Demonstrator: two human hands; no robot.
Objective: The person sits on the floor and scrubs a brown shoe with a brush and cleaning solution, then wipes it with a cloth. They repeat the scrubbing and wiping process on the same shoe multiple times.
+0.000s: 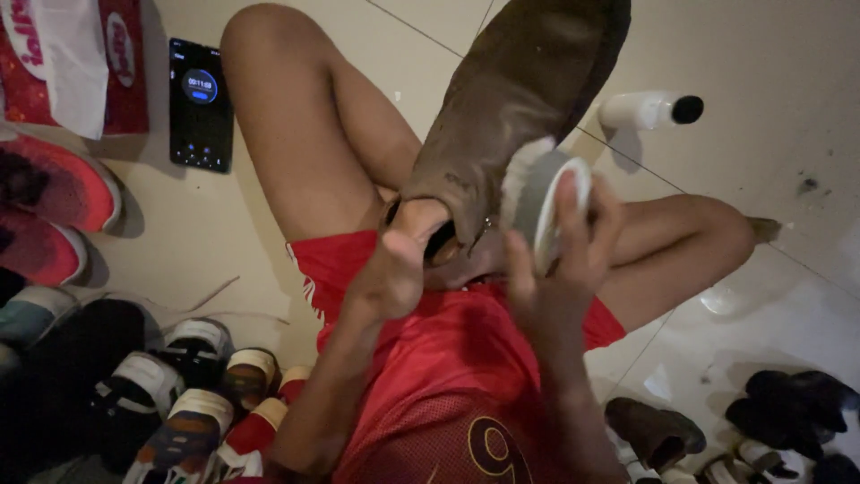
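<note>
Tiled floor (788, 54): phone (201, 105), shoes (188, 394).

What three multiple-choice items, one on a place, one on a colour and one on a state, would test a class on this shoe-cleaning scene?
1. Where does the phone lie?
A. on the floor, upper left
B. on the lap
C. inside a shoe

2. What colour are the shorts?
A. blue
B. red
C. white

3. How is the brown shoe held?
A. flat on the floor
B. raised, left hand in its opening
C. hung on a hook

Answers:
1 A, it lies on the tiles beside the knee.
2 B, red fabric covers the lap.
3 B, the right hand presses a brush against it.
</note>
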